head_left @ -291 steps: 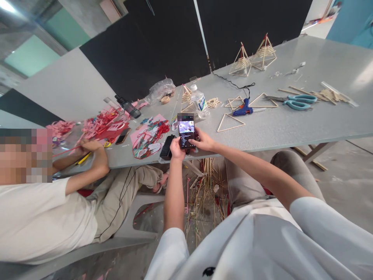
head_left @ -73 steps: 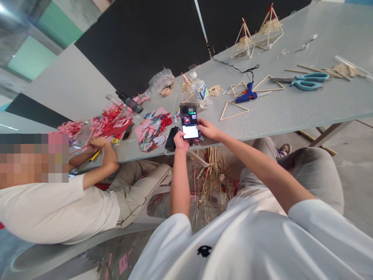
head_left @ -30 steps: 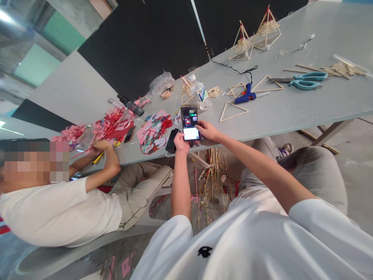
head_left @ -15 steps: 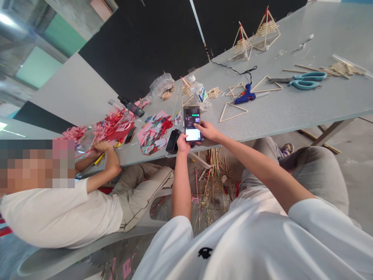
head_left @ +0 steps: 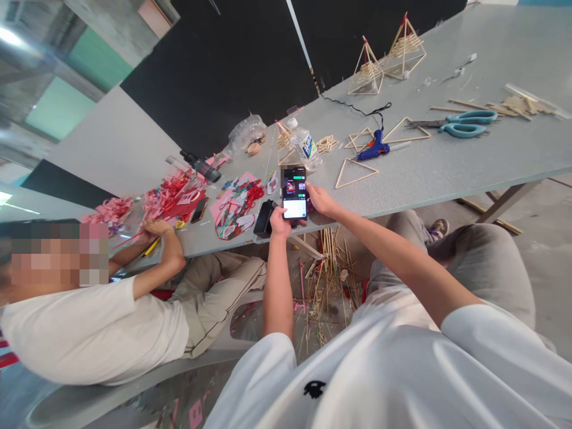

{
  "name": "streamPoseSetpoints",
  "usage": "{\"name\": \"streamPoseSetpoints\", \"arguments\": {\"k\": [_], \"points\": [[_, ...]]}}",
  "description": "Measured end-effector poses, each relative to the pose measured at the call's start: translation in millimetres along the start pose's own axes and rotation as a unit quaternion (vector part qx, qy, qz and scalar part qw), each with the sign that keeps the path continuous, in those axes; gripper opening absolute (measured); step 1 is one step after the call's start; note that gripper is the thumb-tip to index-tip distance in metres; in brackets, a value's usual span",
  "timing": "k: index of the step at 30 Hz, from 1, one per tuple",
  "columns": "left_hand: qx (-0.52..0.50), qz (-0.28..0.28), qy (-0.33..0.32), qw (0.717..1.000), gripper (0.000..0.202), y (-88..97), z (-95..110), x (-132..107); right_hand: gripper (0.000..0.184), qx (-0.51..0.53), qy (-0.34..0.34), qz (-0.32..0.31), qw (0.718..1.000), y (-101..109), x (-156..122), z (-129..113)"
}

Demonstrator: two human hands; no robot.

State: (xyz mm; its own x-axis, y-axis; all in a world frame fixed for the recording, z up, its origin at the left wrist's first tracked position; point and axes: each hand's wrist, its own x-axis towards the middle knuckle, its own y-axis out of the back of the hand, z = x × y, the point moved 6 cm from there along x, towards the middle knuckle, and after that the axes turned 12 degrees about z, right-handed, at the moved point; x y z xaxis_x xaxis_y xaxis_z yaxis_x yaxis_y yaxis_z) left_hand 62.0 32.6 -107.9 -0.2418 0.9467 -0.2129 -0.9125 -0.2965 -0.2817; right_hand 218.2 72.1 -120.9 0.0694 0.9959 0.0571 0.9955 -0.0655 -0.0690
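A smartphone (head_left: 295, 192) with a lit screen is held upright over the table's near edge. My left hand (head_left: 279, 221) is closed around its lower left side, the thumb at the bottom of the screen. On the other side my right hand (head_left: 319, 199) grips the phone's right edge, its fingers partly hidden behind it. Just left of the phone lies a black case-like object (head_left: 265, 217). A clear plastic bottle (head_left: 304, 144) with a label stands behind the phone. To the right, a blue glue gun (head_left: 374, 146) rests beside a stick triangle (head_left: 356, 173).
Teal-handled scissors (head_left: 469, 124) and loose sticks (head_left: 513, 108) lie on the right of the table (head_left: 429, 173). Stick pyramids (head_left: 370, 71) stand at the back. At left, a co-worker (head_left: 98, 328) sits near red and pink ribbons (head_left: 167, 193). Sticks (head_left: 328, 280) litter the floor below.
My right thumb has moved off the screen to the phone's right edge. The screen shows different content, and the whole view has shifted slightly.
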Motion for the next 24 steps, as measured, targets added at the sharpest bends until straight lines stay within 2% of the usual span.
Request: {"name": "streamPoseSetpoints", "arguments": {"k": [7,15,24], "points": [[-0.004,0.003,0.004,1.000,0.037,-0.8,0.8,-1.5,0.071,-0.007,0.016,-0.004,1.000,1.4,-0.3,-0.9],[-0.008,0.007,-0.001,1.000,0.037,-0.8,1.6,-1.1,0.078,0.011,0.003,-0.010,1.000,-1.9,0.9,2.7],[0.003,0.007,-0.002,1.000,0.038,-0.7,-0.5,0.8,0.075,0.010,0.010,-0.007,1.000,-2.1,1.0,5.0]]}}
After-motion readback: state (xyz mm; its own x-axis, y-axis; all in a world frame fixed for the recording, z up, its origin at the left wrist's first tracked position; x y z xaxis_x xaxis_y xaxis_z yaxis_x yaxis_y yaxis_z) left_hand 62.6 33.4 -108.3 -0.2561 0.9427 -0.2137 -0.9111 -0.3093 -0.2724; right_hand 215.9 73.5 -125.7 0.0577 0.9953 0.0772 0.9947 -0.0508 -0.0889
